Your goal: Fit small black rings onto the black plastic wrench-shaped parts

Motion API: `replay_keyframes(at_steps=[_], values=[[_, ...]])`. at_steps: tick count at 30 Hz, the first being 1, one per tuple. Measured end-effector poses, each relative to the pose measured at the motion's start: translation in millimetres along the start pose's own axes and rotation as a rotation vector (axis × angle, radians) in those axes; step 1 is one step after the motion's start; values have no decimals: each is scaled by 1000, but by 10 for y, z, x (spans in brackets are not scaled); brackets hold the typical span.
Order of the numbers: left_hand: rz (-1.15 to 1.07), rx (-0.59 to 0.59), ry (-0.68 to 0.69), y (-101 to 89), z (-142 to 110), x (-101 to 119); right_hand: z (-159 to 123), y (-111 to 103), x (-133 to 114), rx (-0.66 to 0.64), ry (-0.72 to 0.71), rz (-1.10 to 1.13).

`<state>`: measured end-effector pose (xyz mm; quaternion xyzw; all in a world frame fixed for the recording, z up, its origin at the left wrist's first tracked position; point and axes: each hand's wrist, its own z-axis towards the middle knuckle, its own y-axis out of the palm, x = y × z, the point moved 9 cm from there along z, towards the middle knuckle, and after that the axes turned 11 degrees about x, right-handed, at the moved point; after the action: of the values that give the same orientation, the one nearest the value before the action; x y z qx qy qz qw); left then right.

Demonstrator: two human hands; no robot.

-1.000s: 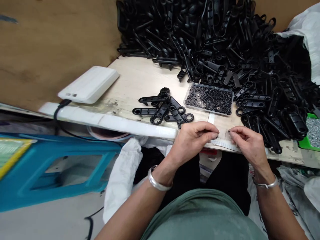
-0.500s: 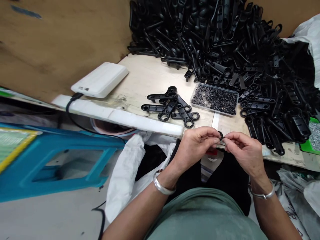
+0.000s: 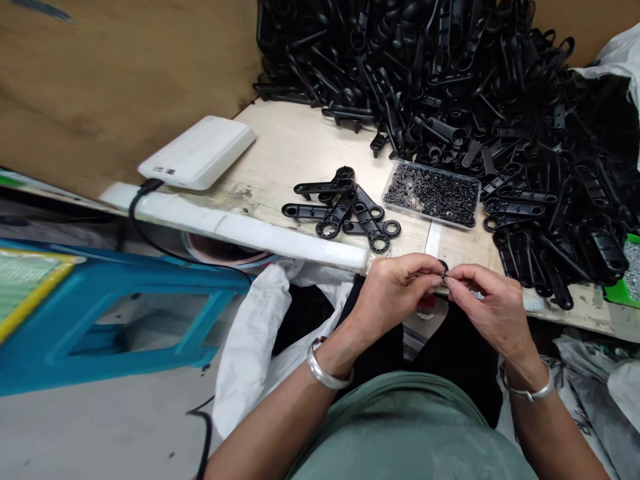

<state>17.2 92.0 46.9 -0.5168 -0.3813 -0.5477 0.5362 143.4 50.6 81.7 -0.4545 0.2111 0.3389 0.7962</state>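
2 hands work close together, their fingertips nearly meeting over the table's (image 3: 290, 133) front edge. The left hand (image 3: 395, 287) is mostly closed, thumb and forefinger pinching 1 small black piece (image 3: 444, 265); the right hand (image 3: 493, 300), fingers curled, nips the same piece from its side. Beyond them sit 1 clear box (image 3: 430, 217) of countless black bits, at least 6 loose black handles (image 3: 367, 223), 1 white case (image 3: 200, 153) with 1 cable (image 3: 133, 220), and 1 uncountable black heap (image 3: 425, 87).

Black parts (image 3: 369, 224) look smooth plastic, the bangles (image 3: 325, 380) shiny metal, the tabletop (image 3: 300, 143) wood
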Motion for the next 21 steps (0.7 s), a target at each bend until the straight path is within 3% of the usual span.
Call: replay_keyframes(at_steps=[4,8,14,21], values=[[70,0,69,-4,-3,65,-24,21,-39,-34,-59,-4],[47,23,83,-23,-16,81,-37,38,6,-56,-17,37],[-81,72,-4,-39,-52,32,-24,-37,10,52,55,32],[-15,88,21,-22,-105,85,-35,-43,-131,78,-41,-72]])
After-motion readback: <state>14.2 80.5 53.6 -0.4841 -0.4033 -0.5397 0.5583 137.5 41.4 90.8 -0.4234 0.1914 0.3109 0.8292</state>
